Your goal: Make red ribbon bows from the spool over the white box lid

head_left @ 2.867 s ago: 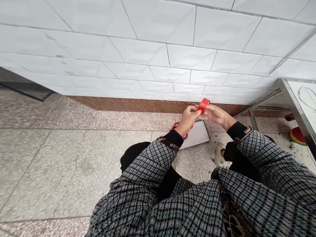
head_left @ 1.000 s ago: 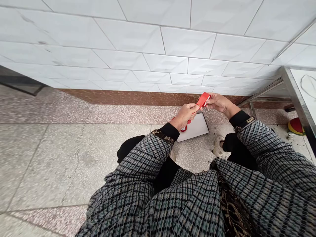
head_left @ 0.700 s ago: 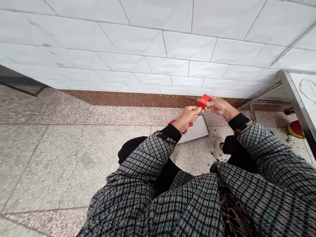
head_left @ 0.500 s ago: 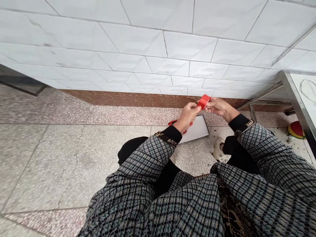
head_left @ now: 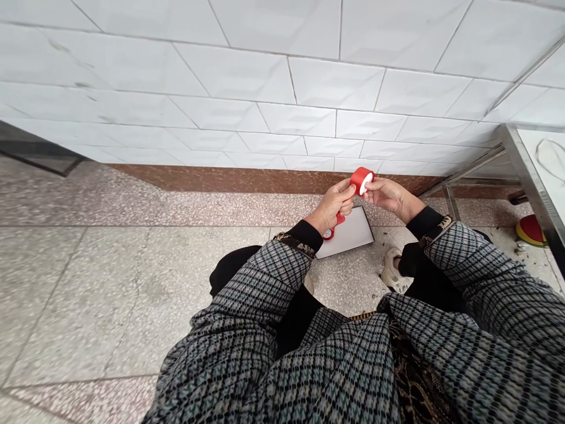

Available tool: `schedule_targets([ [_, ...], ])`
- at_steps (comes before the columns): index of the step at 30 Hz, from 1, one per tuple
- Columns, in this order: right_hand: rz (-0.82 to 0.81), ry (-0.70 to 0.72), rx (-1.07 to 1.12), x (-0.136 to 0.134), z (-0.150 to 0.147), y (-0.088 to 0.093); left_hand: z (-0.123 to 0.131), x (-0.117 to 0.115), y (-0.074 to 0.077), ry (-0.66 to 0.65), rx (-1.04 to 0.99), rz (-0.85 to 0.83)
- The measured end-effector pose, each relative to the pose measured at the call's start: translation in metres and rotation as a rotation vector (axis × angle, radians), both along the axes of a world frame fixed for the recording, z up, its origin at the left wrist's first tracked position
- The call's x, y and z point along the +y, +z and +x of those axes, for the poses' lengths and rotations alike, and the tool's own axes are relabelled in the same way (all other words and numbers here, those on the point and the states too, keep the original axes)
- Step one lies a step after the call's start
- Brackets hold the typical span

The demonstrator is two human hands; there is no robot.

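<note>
In front of the wall's base I hold a roll of red tape (head_left: 361, 180) with a white core, raised above the floor. My left hand (head_left: 335, 203) pinches its left side between thumb and fingers. My right hand (head_left: 387, 195) grips the core from the right, thumb at the opening. Below them a shallow white tray or box lid (head_left: 351, 232) with a dark edge lies on the floor. A red item (head_left: 328, 234) with a pale spot rests on it, partly hidden by my left hand, so its kind is unclear.
White tiles (head_left: 282, 76) cover the wall ahead, above a brown skirting (head_left: 212, 179). At right stands a metal-framed table (head_left: 525, 176), with a red, yellow and green ball-like object (head_left: 532, 229) beneath it. Small dark bits lie near my shoe (head_left: 395, 271).
The roll has turned so its white core faces my right hand more. My left hand has shifted slightly left and its fingers have curled more.
</note>
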State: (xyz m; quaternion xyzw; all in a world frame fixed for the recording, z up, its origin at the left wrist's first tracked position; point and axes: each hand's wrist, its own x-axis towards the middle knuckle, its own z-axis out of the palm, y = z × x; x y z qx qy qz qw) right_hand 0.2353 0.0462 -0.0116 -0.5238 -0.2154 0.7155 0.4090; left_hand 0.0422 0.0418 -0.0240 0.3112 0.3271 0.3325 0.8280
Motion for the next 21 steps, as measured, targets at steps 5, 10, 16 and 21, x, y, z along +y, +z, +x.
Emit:
schedule_targets([
  [5,0.071,0.061,-0.009,-0.003,0.001,-0.004,-0.006,0.004,0.005,-0.052,0.0,-0.007],
  [10,0.525,0.273,-0.393,0.003,0.011,-0.001,-0.013,0.005,0.007,-0.066,0.024,-0.047],
  [16,0.965,0.636,-0.962,0.006,0.02,0.003,-0.014,0.006,0.006,-0.158,0.147,-0.084],
  [21,0.912,0.591,-1.159,0.004,0.026,-0.004,-0.01,0.003,0.008,-0.057,0.168,0.004],
])
